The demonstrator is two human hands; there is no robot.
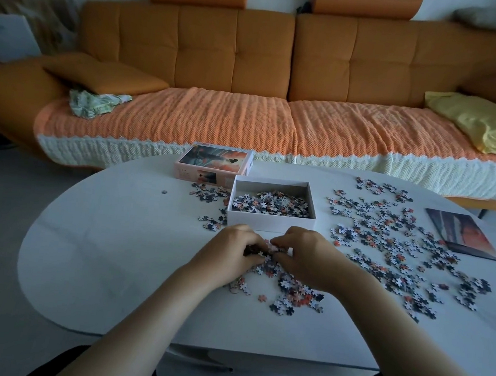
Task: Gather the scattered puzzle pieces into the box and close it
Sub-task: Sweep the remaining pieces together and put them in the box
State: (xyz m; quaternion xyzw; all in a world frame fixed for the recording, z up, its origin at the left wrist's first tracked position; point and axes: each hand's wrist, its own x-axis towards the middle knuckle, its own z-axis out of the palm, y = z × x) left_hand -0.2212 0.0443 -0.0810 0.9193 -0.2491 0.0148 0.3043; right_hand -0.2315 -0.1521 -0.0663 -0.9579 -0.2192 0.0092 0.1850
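curling left grip (234, 248) and right grip (307, 254) around puzzle pieces (267, 264) at frame centre. resting on the desk (116, 236) just below the open box (270, 222).

A home living room: orange sofa (282, 59), cushions, low table (115, 251).
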